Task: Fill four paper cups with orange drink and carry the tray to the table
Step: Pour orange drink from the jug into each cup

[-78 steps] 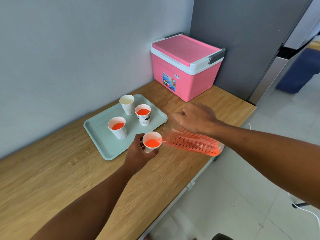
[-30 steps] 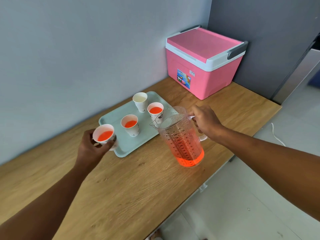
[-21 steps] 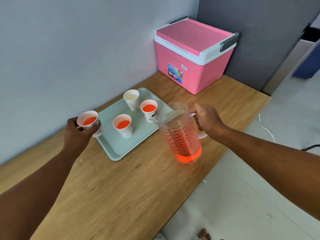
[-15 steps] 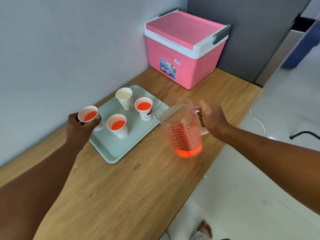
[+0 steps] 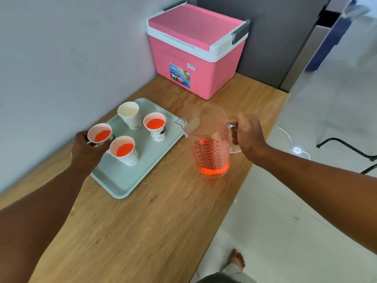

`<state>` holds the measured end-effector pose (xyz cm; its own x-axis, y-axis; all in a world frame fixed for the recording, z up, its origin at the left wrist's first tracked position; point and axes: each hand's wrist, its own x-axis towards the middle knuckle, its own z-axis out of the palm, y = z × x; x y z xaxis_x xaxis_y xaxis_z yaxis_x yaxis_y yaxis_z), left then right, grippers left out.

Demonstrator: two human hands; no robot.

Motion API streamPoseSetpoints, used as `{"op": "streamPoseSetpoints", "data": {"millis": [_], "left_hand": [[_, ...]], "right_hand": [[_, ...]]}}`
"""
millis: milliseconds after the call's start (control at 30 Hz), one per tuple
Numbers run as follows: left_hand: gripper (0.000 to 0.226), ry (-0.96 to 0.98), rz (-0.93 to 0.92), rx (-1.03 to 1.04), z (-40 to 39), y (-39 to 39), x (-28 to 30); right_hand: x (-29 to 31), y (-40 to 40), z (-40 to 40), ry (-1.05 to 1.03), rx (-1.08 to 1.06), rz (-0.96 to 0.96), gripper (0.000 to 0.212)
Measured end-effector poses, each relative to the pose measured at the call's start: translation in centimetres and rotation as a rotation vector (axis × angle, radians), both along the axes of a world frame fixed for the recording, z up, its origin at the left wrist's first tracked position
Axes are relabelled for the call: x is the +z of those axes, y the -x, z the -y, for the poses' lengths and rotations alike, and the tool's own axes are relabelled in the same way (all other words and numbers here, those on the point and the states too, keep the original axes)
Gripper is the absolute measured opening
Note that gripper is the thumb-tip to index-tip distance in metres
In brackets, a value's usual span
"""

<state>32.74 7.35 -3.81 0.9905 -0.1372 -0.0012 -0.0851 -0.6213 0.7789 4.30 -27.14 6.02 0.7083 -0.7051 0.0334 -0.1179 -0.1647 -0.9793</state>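
Left hand (image 5: 86, 149)'s grip: cup (image 5: 100, 134) seemingly tray-ward.

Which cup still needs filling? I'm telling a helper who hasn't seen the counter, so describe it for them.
Find the pink cooler box in the corner of the wooden counter; in front of it lies a pale green plastic tray. The white paper cup nearest the cooler is the only one showing no orange drink.
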Motion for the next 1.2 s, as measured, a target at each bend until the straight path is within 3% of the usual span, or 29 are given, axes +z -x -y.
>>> {"op": "streamPoseSetpoints", "data": {"millis": [167,467,700,833,1200], "left_hand": [[0.089,0.005,-0.007,-0.047,0.1,-0.3,-0.1],[0.096,0.091,-0.08,-0.071,-1.2,0.6,0.4],[0.079,0.055,-0.073,0.041,-4.9,3.4,1.2],[0.069,0.01,-0.027,0.11,-6.4,6.2,2.4],[0.063,-0.035,0.024,0.209,-5.0,12.0,5.3]], "right_hand": [[0.0,-0.1,-0.4,-0.012,0.004,0.01,0.067],[-0.2,-0.9,-1.3,-0.058,0.033,0.019,0.044],[0.6,-2.0,-2.3,-0.067,0.11,-0.002,0.044],[0.8,-2.7,-2.8,-0.061,0.182,0.014,0.055],[1.0,-3.5,-2.6,-0.01,0.337,0.019,0.061]]}}
